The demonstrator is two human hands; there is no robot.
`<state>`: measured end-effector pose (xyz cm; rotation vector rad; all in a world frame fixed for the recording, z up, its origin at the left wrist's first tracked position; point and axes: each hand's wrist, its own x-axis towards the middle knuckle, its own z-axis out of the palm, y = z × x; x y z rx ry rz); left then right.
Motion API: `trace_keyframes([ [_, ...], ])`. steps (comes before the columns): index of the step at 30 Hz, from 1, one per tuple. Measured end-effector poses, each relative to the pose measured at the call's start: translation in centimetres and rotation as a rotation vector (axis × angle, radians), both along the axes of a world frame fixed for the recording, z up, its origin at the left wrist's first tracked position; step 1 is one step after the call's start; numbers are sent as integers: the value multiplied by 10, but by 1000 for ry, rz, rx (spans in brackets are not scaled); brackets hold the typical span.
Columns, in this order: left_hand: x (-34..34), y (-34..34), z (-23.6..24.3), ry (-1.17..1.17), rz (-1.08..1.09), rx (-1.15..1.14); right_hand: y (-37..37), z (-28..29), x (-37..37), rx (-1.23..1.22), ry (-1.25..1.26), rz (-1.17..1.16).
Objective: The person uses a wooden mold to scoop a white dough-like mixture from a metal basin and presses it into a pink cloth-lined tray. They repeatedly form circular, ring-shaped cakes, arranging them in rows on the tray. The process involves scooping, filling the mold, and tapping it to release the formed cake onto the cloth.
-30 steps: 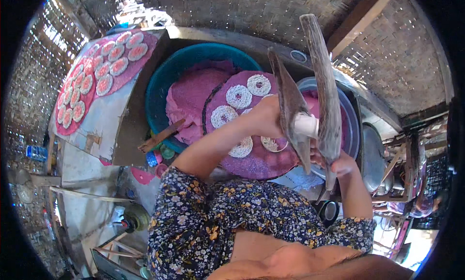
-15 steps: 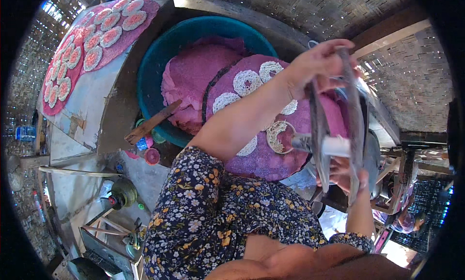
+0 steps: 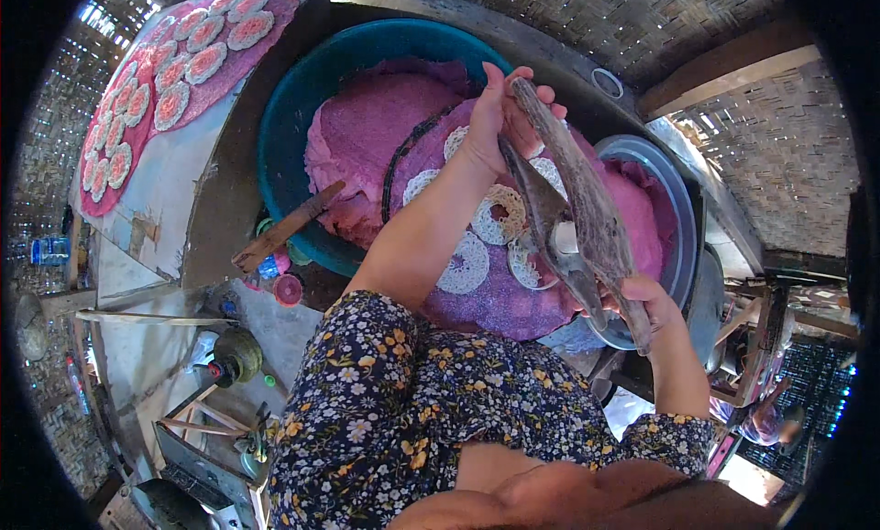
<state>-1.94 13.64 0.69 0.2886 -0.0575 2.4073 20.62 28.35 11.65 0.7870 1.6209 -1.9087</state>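
Note:
My left hand (image 3: pixel 500 118) grips the upper end of a two-piece weathered wooden press (image 3: pixel 596 228), which slants down to the right over a pink speckled cloth (image 3: pixel 486 305). My right hand (image 3: pixel 655 305) holds its lower end. A short white cylinder (image 3: pixel 566 239) shows between the two wooden pieces. Beneath lie several white lacy rounds (image 3: pixel 463 264); one, partly hidden under the press, sits in a thin metal ring (image 3: pixel 524 275). Some fingers of each hand are hidden behind the wood.
A teal basin (image 3: pixel 284 196) holds pink cloth, with a wooden bar (image 3: pixel 280 232) over its rim. A translucent basin (image 3: pixel 678 209) stands right. At left, a sloped board (image 3: pixel 202 200) carries pink-centred rounds. Woven walls surround this. Another person (image 3: pixel 765 425) is partly visible far right.
My left hand has moved from mid-press to its upper end, swinging right and then back left. The press has gone from near upright in view to a diagonal slant, uncovering more white rounds.

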Motion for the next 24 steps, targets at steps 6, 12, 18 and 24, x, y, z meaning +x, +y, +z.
trace_keyframes([
  [6, -1, 20, -4, 9, -42, 53, 15, 0, 2, 43, 14, 18],
  [12, 21, 35, 1, -68, -35, -84, 22, 9, 15, 23, -16, 6],
  [18, 44, 16, -3, -86, -21, -235, 18, -1, 33, -73, -35, -11],
  [24, 30, -14, -3, -4, 13, -232, -8, -16, 22, -195, 29, 25],
])
